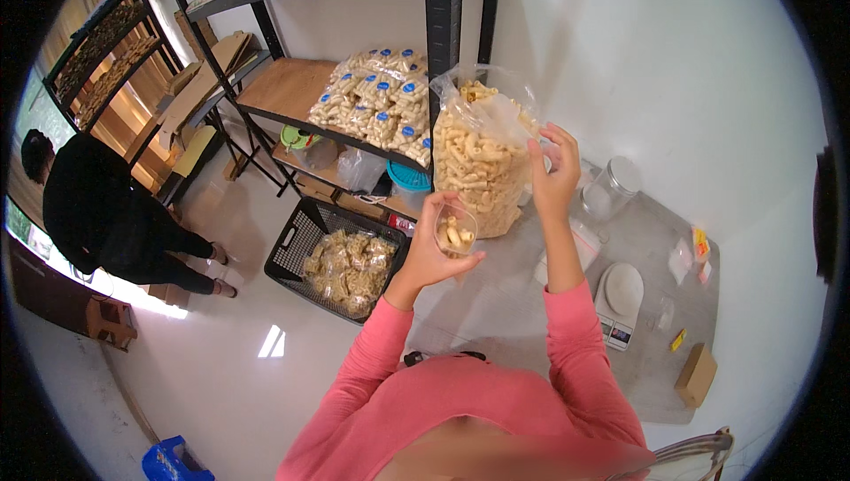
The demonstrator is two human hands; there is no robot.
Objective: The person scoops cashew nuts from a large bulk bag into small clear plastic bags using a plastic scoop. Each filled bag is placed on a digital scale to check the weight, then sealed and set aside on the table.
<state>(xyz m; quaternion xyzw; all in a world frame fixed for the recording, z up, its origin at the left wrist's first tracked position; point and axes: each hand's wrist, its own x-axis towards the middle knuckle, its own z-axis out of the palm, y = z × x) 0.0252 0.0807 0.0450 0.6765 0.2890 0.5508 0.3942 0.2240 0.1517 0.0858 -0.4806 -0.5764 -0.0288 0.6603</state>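
Note:
My left hand [425,252] holds a small clear plastic cup [457,228] with a few tube-shaped snack pieces in it. Just beyond stands a large clear plastic bag [475,169], upright and filled with the same pale ridged tubes. At the right side of the bag's loose mouth is my right hand [556,175], its thumb and fingertips gripping the plastic edge. The bag rests on a grey table [495,295]. To the right of my right forearm lie a white kitchen scale [621,298] and clear jars with a silver lid [623,174].
A black shelf rack [443,29] holds packed snack bags [382,99]. Below it, a black plastic crate [299,222] contains bagged goods. A person in black [99,208] bends over at left. A cardboard box [696,375] and small packets [700,245] lie along the table's right edge.

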